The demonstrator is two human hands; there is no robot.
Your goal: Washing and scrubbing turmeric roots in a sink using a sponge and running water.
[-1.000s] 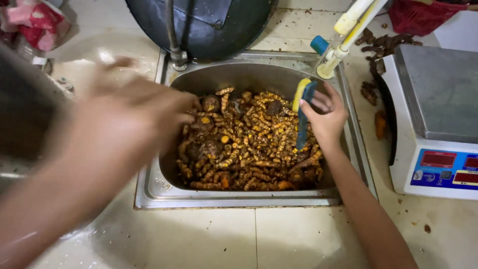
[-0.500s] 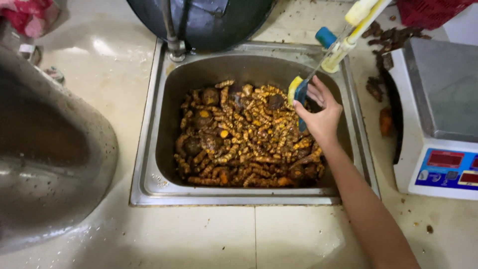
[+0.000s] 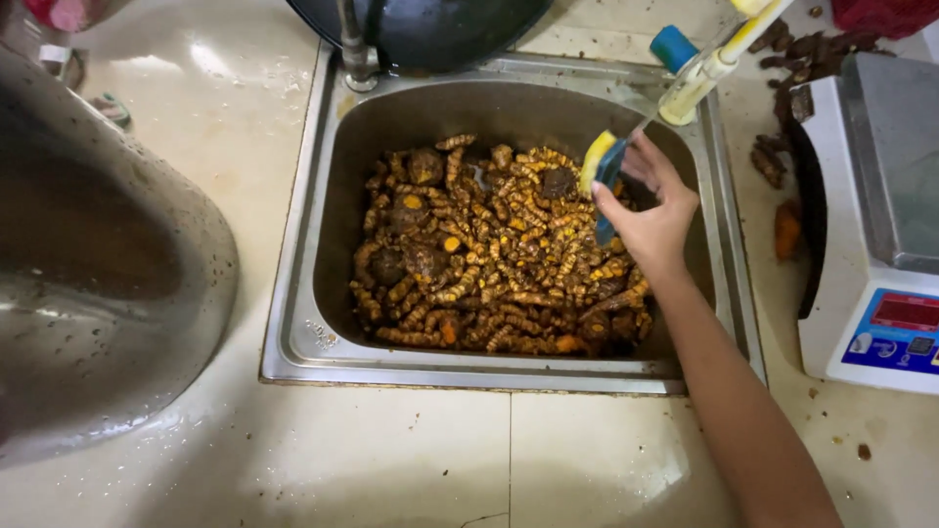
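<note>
1. One hand only in view now: right hand (image 3: 650, 220), reaching from the lower right over the far-right part of the steel sink (image 3: 293, 244).
2. Fingers and thumb closed around a yellow-and-blue scrubbing pad (image 3: 599, 166), held on edge, just above the roots and near the sink's back wall.
3. Heaped in the basin: knobbly orange-brown roots (image 3: 489, 254), muddy, covering most of the bottom, some cut ends showing bright orange.
4. Changed over the last second: left hand, blurred across the left of the sink then, now out of sight, so its grip cannot be told.
5. Risen in its place at the left: a large metal bowl (image 3: 98, 274), close to the camera, tilted, hiding much of the counter.
6. Little shift in the right hand; same pad, same corner of the sink.
7. Around it: dark pan (image 3: 430, 24) over the tap (image 3: 350, 49), pale bottle with a blue cap (image 3: 699, 73), white kitchen scale (image 3: 880, 225) on the right, stray root pieces beside it.
</note>
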